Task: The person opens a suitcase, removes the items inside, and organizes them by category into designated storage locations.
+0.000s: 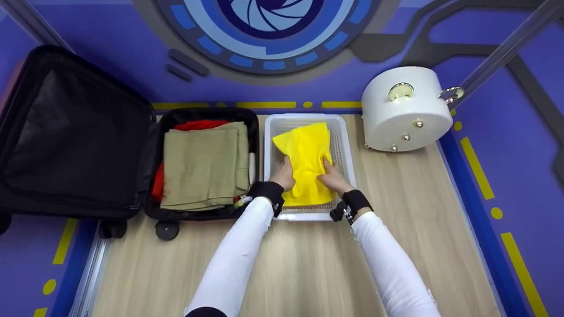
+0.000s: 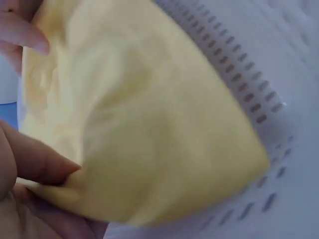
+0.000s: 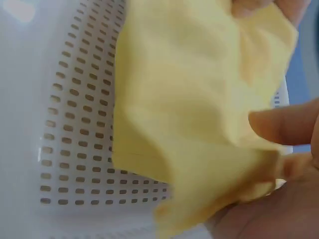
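Showing bright yellow from above and paler in both wrist views, the cloth (image 1: pixel 307 149) is lying or hanging within the rim of the white basket (image 1: pixel 304 217); whether it is touching the bottom, I cannot tell. Its upper left corner is pointing outward, soft folds are running down its middle, and its lower edge is staying inside the front wall. The left hand (image 1: pixel 284 175) is pinching the left edge of the cloth between thumb and fingers. The right hand (image 1: pixel 333 177) is gripping the right edge, with the thumb on top and fingers beneath, so only fabric is filling the narrow gap in each hand. Both hands are hiding small parts of these edges, and the basket walls are surrounding the cloth. A black strap (image 1: pixel 356 200) is circling each wrist. Just beside the basket on the left, a suitcase (image 1: pixel 83 132) is standing open, where folded khaki fabric (image 1: pixel 202 167) is covering most of some red fabric (image 1: pixel 200 125). On the right, near the basket, a white case (image 1: pixel 405 119) with shiny handles is resting on the wooden surface (image 1: pixel 308 264).
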`<state>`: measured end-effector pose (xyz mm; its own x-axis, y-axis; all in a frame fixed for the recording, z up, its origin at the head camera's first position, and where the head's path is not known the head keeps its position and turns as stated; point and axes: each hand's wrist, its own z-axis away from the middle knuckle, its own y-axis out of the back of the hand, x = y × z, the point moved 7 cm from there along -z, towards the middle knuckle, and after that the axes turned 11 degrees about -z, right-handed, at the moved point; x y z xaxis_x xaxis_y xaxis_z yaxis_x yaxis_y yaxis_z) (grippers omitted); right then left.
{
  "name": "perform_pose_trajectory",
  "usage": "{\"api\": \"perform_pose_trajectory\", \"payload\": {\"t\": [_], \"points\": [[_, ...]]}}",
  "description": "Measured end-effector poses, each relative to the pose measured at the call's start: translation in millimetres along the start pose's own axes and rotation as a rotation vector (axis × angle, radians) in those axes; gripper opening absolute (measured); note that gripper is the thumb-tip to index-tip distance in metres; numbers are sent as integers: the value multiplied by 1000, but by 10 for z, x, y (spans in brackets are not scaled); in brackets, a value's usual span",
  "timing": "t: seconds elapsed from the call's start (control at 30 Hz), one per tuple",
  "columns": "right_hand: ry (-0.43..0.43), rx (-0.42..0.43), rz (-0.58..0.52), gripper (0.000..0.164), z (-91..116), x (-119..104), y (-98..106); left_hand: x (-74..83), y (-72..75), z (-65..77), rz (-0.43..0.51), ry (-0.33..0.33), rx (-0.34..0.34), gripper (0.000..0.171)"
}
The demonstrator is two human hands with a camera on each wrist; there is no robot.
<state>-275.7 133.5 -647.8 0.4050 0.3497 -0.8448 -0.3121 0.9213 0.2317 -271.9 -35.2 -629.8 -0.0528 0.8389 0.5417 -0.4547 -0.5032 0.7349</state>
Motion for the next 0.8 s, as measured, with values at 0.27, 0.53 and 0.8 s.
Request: {"api": "perform_pose_trajectory", "payload": {"t": [0.27,0.53,0.8], "points": [[-136,-37,106,79,209,13,57,80,-8,244,-241,-18,31,71],[12,-104,466,68,393,-153,-67,254,-83,464,-627,-156,-125,26],[-133,-376,578,77,368,203,-211,25,-445,430,-786,-167,-331,19]]}}
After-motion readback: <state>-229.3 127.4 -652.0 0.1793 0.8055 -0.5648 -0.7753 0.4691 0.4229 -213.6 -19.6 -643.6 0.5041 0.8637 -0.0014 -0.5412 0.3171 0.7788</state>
